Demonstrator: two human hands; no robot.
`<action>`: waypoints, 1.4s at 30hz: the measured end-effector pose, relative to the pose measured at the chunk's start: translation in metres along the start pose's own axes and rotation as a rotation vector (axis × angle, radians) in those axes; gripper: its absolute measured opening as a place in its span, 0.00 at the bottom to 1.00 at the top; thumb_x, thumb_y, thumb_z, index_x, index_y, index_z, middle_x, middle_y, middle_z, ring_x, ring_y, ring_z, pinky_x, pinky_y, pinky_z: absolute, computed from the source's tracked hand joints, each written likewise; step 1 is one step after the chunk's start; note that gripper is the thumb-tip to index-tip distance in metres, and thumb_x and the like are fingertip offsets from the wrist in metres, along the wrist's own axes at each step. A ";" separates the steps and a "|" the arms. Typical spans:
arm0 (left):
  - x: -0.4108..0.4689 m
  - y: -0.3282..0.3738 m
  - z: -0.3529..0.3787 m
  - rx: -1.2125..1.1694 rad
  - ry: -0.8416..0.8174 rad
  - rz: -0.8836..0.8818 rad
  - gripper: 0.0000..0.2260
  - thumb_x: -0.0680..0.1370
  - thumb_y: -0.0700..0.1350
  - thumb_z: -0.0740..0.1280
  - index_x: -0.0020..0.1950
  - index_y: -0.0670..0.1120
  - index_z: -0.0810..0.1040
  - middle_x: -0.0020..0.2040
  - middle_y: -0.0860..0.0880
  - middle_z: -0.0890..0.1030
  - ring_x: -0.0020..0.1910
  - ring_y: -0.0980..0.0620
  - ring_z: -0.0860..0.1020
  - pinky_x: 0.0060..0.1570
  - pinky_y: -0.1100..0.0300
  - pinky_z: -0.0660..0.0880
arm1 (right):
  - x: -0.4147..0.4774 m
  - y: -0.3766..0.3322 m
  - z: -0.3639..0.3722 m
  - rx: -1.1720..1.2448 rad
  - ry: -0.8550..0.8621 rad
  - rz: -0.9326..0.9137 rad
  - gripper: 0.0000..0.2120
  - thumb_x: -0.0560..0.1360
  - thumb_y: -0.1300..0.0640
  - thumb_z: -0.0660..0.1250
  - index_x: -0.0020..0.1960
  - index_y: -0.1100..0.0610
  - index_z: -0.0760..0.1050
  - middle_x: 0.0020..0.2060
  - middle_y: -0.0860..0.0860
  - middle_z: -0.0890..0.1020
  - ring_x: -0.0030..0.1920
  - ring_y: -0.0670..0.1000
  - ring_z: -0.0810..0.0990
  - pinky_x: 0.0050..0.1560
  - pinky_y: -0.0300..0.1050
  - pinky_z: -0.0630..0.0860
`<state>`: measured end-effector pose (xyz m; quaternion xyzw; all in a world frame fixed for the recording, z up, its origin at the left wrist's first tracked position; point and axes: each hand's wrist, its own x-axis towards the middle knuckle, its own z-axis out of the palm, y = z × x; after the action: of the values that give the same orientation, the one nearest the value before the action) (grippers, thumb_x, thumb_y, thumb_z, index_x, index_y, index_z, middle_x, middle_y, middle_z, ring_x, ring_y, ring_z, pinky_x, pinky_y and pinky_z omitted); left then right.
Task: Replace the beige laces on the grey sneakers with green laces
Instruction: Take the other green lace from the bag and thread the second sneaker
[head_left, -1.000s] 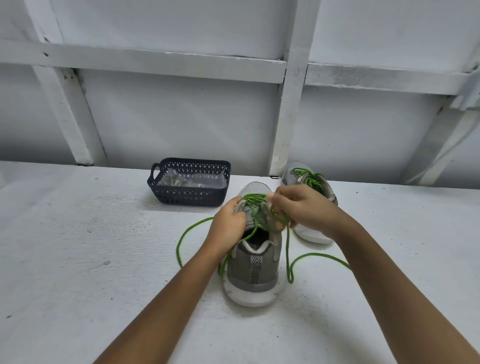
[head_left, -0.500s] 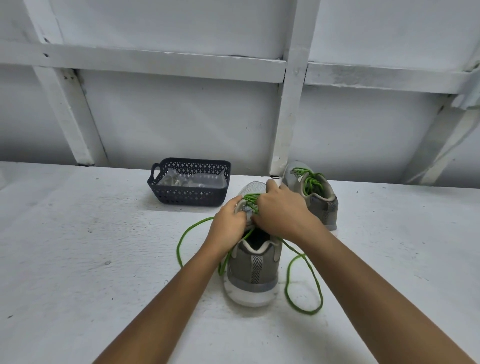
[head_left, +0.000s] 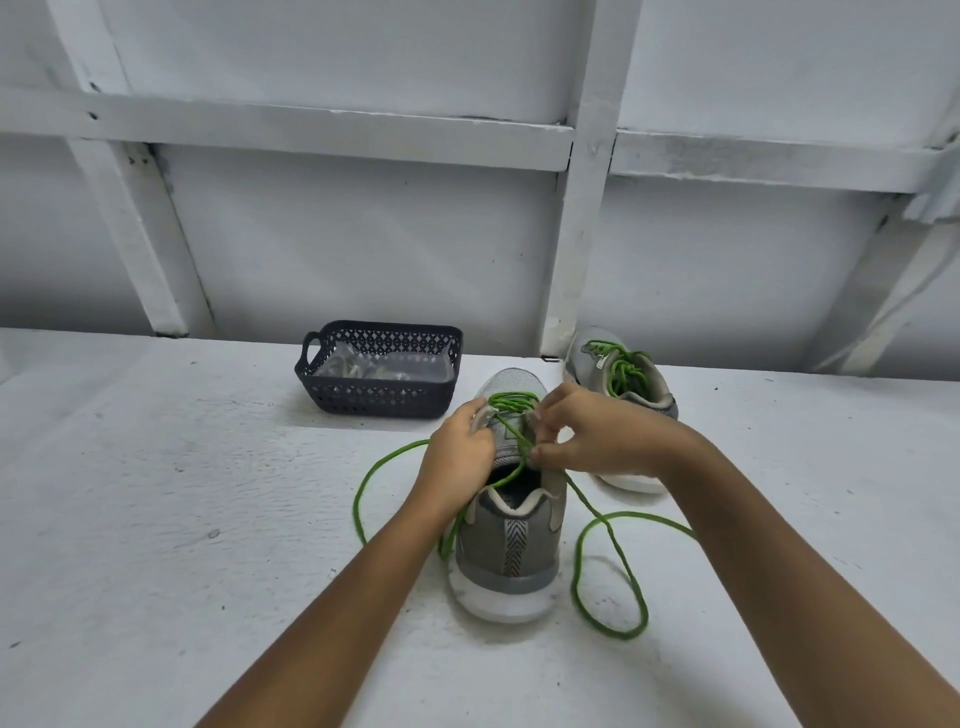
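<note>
Since half a second ago the right hand (head_left: 597, 441) has slid off the tongue toward the right eyelet row, and the loose loop of the green cord lace (head_left: 613, 571) has spread wider on that side. The lace crosses the front eyelets of the grey mesh sneaker with a white sole (head_left: 511, 540), which stands upright in the middle of the white painted surface (head_left: 156, 519), heel toward the person and toe toward the wall. One strand runs diagonally down over the tongue to the right hand, whose fingers (head_left: 540, 454) are pressed together, pinching the lace at the right edge of the opening. From there the free end trails down the sneaker's right side, loops near the heel and passes under the right forearm. The left hand (head_left: 460, 452) grips the left side of the sneaker's upper, fingers curled over the eyelet edge. The lace's other free end arcs out to the left of this hand and comes back under the wrist beside the sneaker. Just behind the right hand stands a second grey sneaker (head_left: 587, 358), already laced in green, partly hidden by the hand. To the left of both shoes, near the wall, sits a dark plastic lattice basket (head_left: 379, 397) with a handle, holding a clear plastic bag (head_left: 384, 366) whose pale contents are too small to make out. Behind everything rises a white panelled wall with crossing beams (head_left: 363, 249).
</note>
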<state>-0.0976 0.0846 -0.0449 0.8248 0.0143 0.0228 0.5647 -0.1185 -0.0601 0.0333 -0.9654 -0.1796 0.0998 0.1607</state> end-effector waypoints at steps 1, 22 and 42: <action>0.000 0.000 0.000 0.001 0.000 -0.001 0.20 0.79 0.39 0.55 0.72 0.49 0.68 0.61 0.42 0.77 0.34 0.56 0.72 0.27 0.66 0.67 | 0.000 0.000 0.000 0.049 0.022 0.024 0.08 0.75 0.53 0.65 0.42 0.56 0.78 0.54 0.53 0.76 0.53 0.53 0.77 0.57 0.52 0.74; -0.009 0.054 -0.031 -0.358 -0.225 0.306 0.10 0.79 0.44 0.63 0.40 0.45 0.80 0.27 0.53 0.74 0.26 0.55 0.68 0.29 0.64 0.65 | 0.042 -0.016 -0.029 1.843 0.130 0.221 0.13 0.82 0.59 0.50 0.49 0.64 0.70 0.30 0.58 0.80 0.28 0.53 0.81 0.27 0.44 0.80; 0.026 0.058 -0.027 -0.339 -0.289 -0.071 0.11 0.77 0.46 0.66 0.35 0.46 0.78 0.33 0.52 0.75 0.29 0.57 0.65 0.24 0.68 0.62 | 0.024 0.005 0.000 1.282 0.039 0.091 0.13 0.80 0.56 0.60 0.38 0.58 0.76 0.25 0.48 0.73 0.26 0.45 0.70 0.26 0.34 0.69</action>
<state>-0.0736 0.0898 0.0196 0.7119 -0.0420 -0.1135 0.6918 -0.0951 -0.0555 0.0284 -0.6859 -0.0403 0.1764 0.7048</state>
